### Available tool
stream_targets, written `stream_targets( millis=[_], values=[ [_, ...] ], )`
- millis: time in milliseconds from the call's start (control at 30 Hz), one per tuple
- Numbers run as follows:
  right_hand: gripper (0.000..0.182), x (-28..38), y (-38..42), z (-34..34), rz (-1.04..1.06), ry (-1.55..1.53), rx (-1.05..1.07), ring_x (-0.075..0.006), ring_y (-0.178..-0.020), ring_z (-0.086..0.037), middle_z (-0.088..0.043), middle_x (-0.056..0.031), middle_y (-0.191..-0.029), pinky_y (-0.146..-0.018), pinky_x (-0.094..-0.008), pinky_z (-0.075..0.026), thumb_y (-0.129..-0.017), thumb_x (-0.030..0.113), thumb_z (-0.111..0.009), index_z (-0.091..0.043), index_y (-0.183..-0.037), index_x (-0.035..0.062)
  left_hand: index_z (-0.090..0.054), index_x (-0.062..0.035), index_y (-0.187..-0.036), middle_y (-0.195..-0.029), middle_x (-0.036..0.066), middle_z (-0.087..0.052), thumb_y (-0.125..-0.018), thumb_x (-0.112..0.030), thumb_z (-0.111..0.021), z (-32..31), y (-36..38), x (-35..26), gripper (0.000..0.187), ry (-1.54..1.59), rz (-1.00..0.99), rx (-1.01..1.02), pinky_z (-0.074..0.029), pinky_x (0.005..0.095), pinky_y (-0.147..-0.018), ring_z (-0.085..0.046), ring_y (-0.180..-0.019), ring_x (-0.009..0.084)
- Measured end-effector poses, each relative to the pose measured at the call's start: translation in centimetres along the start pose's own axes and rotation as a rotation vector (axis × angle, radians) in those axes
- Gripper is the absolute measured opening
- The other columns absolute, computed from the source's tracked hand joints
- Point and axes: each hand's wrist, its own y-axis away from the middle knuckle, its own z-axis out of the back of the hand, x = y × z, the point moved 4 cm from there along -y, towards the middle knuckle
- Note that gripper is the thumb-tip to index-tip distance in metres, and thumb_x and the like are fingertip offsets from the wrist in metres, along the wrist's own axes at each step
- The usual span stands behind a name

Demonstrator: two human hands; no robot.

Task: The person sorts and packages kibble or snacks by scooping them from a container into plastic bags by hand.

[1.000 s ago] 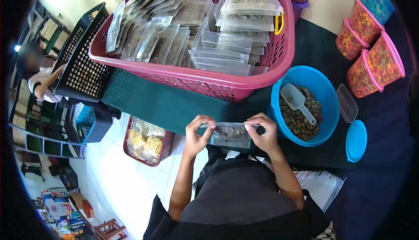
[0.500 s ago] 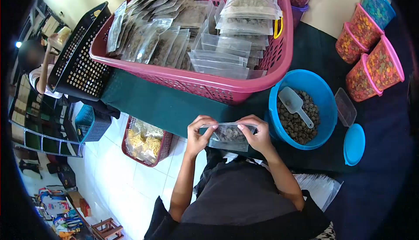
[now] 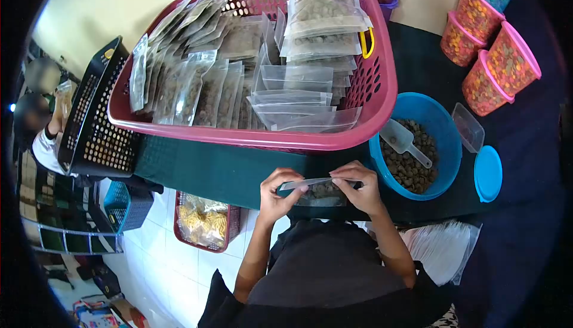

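Plastic bag (image 3: 324,194), long axis crosswise, far edge pinched: left hand (image 3: 278,195), right hand (image 3: 362,189).

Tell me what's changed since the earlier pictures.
The right hand has moved in toward the left hand along the top of the bag; neither let go. Two people now show by the black basket, where one did. The scoop stays in the blue tub.

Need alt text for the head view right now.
Left hand and right hand pinch a clear bag by its top edge near a pink basket of filled bags; at right, a blue bucket holds brown pieces and a scoop.
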Motion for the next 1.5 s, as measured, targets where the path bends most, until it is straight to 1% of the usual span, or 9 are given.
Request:
stream_targets(
  millis=[233,433,600,900,1100,1200,1267,1367,1500],
  values=[
    [0.014,-0.3,0.4,-0.3,0.003,0.065,0.040,-0.0183,-0.072,-0.057,-0.062,-0.0083,-0.077,-0.066,-0.0296,-0.044,-0.062,0.001,-0.066,-0.061,-0.075,0.0022,-0.062,-0.0018,-0.074,-0.076,0.008,-0.058,-0.060,0.000,-0.065,0.0,-1.0,2.3,0.014,0.104,0.037,0.227,-0.043,0.0269,-0.065,-0.055,-0.072,0.0166],
    [0.015,-0.1,0.3,-1.0,-0.056,0.056,0.003,-0.0182,-0.071,-0.057,-0.061,-0.0080,-0.075,-0.065,-0.0289,-0.044,-0.060,0.003,-0.068,-0.062,-0.074,0.0022,-0.063,-0.0025,-0.074,-0.073,0.007,-0.060,-0.062,-0.003,-0.066,-0.3,-1.5,2.8,0.012,0.174,-0.042,0.283,-0.042,0.0276,-0.065,-0.053,-0.071,0.0166],
    [0.011,-0.3,0.5,-1.4,-0.101,0.021,-0.033,-0.0181,-0.069,-0.057,-0.061,-0.0081,-0.072,-0.064,-0.0291,-0.045,-0.061,0.003,-0.067,-0.062,-0.071,0.0021,-0.063,-0.0015,-0.072,-0.074,0.009,-0.060,-0.063,-0.001,-0.065,-0.7,-1.5,3.0,0.009,0.153,0.039,0.292,-0.041,0.0283,-0.065,-0.054,-0.071,0.0172],
    [0.009,-0.2,0.5,-1.1,0.019,0.033,-0.018,-0.0180,-0.066,-0.057,-0.061,-0.0090,-0.071,-0.059,-0.0275,-0.045,-0.063,0.002,-0.066,-0.062,-0.071,0.0018,-0.062,-0.0029,-0.071,-0.075,0.008,-0.060,-0.064,-0.002,-0.064,-1.3,-0.9,2.2,0.008,0.098,0.005,0.139,-0.039,0.0296,-0.069,-0.053,-0.073,0.0183],
    [0.008,-1.2,0.7,-1.0,-0.069,-0.060,0.017,-0.0156,-0.063,-0.057,-0.059,-0.0088,-0.070,-0.056,-0.0249,-0.044,-0.063,0.002,-0.066,-0.061,-0.069,0.0007,-0.061,-0.0003,-0.075,-0.075,0.008,-0.056,-0.065,-0.003,-0.063,-1.6,-0.5,2.6,0.010,0.162,0.040,0.180,-0.039,0.0290,-0.068,-0.051,-0.074,0.0178],
    [0.018,-1.3,0.5,-1.2,0.022,-0.011,-0.043,-0.0135,-0.063,-0.055,-0.057,-0.0073,-0.069,-0.056,-0.0243,-0.044,-0.060,0.006,-0.070,-0.060,-0.073,0.0015,-0.062,-0.0015,-0.081,-0.078,0.008,-0.057,-0.067,-0.005,-0.061,-2.0,-0.3,2.9,0.014,0.364,0.208,0.158,-0.039,0.0285,-0.070,-0.051,-0.077,0.0171],
    [0.033,-2.0,0.7,-1.3,-0.061,-0.062,-0.187,-0.0122,-0.062,-0.053,-0.055,-0.0054,-0.068,-0.057,-0.0240,-0.043,-0.055,0.011,-0.075,-0.057,-0.081,0.0030,-0.062,-0.0012,-0.083,-0.079,0.008,-0.056,-0.068,-0.007,-0.061,-2.2,-0.5,2.2,0.016,0.351,0.205,0.175,-0.039,0.0282,-0.071,-0.050,-0.078,0.0174],
    [0.042,-2.1,0.9,-1.5,-0.058,0.006,-0.245,-0.0112,-0.061,-0.052,-0.053,-0.0036,-0.068,-0.057,-0.0239,-0.043,-0.053,0.014,-0.077,-0.054,-0.087,0.0043,-0.062,-0.0008,-0.087,-0.082,0.008,-0.055,-0.070,-0.012,-0.061,-2.4,-0.1,3.2,0.020,0.314,0.162,0.231,-0.039,0.0279,-0.071,-0.050,-0.079,0.0179],
    [0.043,-2.4,0.7,-1.5,-0.009,0.000,-0.207,-0.0102,-0.059,-0.051,-0.053,-0.0040,-0.068,-0.054,-0.0228,-0.042,-0.052,0.015,-0.078,-0.053,-0.085,0.0038,-0.063,-0.0009,-0.084,-0.081,0.008,-0.056,-0.069,-0.013,-0.061,-2.6,-0.2,3.2,0.019,0.352,0.160,0.203,-0.040,0.0289,-0.071,-0.050,-0.080,0.0177]
  ],
)
